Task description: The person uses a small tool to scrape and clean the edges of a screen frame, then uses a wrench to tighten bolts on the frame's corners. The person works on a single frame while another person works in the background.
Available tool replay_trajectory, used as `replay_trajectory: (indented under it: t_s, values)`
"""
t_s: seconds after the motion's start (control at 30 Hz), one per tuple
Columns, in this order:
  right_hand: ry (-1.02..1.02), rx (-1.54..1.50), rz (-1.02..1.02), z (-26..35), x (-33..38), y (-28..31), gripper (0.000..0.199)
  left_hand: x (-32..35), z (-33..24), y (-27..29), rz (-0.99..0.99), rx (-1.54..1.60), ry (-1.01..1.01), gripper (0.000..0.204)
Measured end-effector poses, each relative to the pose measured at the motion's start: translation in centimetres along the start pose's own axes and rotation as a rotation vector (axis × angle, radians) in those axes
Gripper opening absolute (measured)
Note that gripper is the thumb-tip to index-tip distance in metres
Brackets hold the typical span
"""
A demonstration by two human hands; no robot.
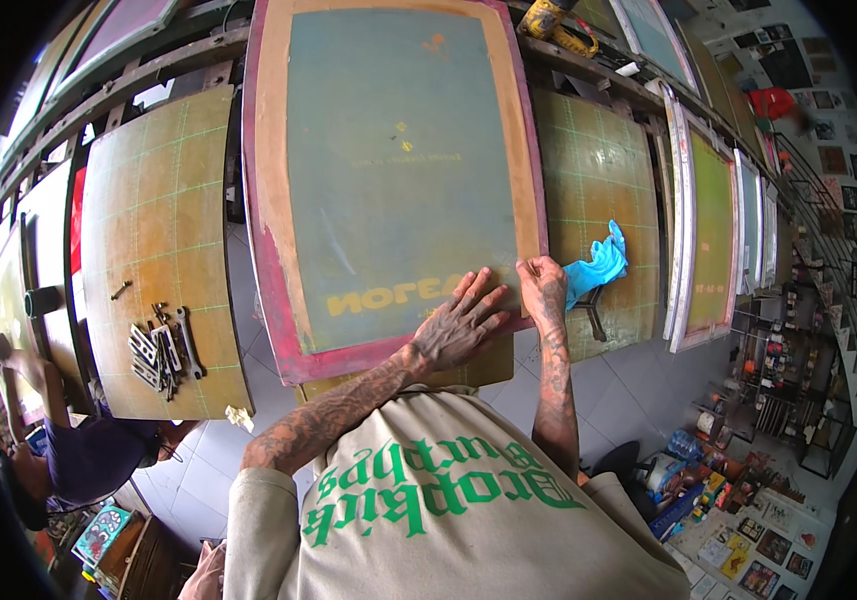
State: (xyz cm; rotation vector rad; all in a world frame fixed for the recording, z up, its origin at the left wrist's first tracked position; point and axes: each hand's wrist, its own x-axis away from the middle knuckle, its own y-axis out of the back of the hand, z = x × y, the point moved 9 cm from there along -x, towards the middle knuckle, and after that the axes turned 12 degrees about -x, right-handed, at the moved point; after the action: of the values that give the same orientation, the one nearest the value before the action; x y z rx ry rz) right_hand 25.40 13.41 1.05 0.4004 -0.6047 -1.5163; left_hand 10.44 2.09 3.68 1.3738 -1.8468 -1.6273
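Note:
A large silk-screen frame (273,270), reddish-purple with a tan taped border, lies before me. Its grey-green mesh (398,220) bears faint yellow lettering near the near edge. My left hand (460,320) rests on the near right corner of the screen, fingers stretched and slightly spread. Beside it, at the right edge of the frame, my right hand (545,285) is closed with thumb and fingertips pinched together. Whatever the pinch holds, if anything, is too small to make out. Close to the right hand, a crumpled light-blue cloth or glove (600,265) lies on the neighbouring board.
Left board (158,200) carries metal clamps (153,355) and a wrench (188,342). A dark bracket-like piece (594,318) sits below the blue item. A yellow power tool (545,18) lies beyond. More screens (708,230) stand at right. Another person (93,455) works at far left.

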Motion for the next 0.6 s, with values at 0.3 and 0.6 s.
replay_trajectory:
  t_s: [0.3, 0.6]
  values:
    - [-0.257, -0.566, 0.088, -2.0, 1.8, -0.2, 0.017, 0.1, 0.1, -0.3, 0.047, -0.026, -0.015, 0.046]
    - [-0.020, 0.062, -0.054, 1.2, 1.6, 1.7, 0.035, 0.1, 0.0, 0.0, 0.038, 0.003, -0.009, 0.045]
